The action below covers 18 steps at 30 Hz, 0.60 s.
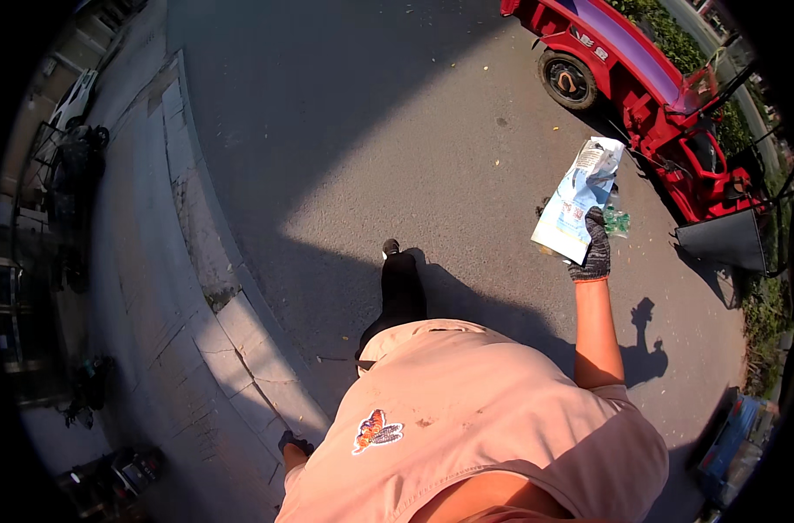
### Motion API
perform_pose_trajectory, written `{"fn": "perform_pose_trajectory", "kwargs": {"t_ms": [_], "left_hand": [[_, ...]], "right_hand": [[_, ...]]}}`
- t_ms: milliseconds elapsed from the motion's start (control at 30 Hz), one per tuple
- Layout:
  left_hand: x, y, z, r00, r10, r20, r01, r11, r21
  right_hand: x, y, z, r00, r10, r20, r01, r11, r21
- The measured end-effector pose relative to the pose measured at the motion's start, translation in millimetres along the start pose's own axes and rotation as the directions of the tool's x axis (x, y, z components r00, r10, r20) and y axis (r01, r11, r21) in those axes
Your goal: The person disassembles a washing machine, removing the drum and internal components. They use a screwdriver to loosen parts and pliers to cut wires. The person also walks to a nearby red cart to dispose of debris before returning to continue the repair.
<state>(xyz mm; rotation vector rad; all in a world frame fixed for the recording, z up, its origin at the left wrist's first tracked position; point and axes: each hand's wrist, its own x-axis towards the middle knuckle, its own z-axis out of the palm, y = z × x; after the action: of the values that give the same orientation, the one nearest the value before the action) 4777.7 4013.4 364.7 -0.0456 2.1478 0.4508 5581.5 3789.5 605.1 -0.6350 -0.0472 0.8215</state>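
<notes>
My right hand [596,242], in a dark knitted glove with an orange cuff, is held out ahead to the right above the road. Its fingers are closed on a crumpled white and light-blue packet [564,207]. Beside the packet, some clear and green plastic wrapping [617,221] sticks out from the same grip. Down by my left side hangs my left hand [296,444], also in a dark glove. My body hides much of it, and its fingers do not show clearly. A thin dark rod-like piece [334,359] juts out at my waist; where it leads is hidden.
A red three-wheeled cargo vehicle [619,74] stands on the right of the asphalt road [344,148]. To the left runs a cracked concrete kerb [207,227] with pavement beyond. Parked vehicles [74,174] line the far left. A blue bin-like object [735,440] stands at lower right.
</notes>
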Motion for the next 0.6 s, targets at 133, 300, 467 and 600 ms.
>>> {"fn": "perform_pose_trajectory", "kwargs": {"t_ms": [133, 300, 467, 600], "left_hand": [[-40, 143, 200, 0.996, -0.068, -0.061, 0.069, 0.997, 0.021], [-150, 509, 500, 0.487, 0.741, 0.462, -0.85, 0.28, 0.447], [-464, 623, 943, -0.016, 0.661, 0.75, -1.0, -0.019, -0.005], [-598, 702, 1117, -0.141, 0.604, 0.784, -0.99, -0.085, -0.113]], "right_hand": [[193, 14, 60, 0.997, -0.064, -0.035, 0.062, 0.996, -0.064], [420, 44, 126, 0.998, -0.04, -0.044, 0.044, 0.994, 0.096], [629, 3, 148, 0.988, -0.111, -0.107, 0.109, 0.994, -0.025], [834, -13, 123, 0.97, -0.226, -0.088, 0.219, 0.972, -0.085]]}}
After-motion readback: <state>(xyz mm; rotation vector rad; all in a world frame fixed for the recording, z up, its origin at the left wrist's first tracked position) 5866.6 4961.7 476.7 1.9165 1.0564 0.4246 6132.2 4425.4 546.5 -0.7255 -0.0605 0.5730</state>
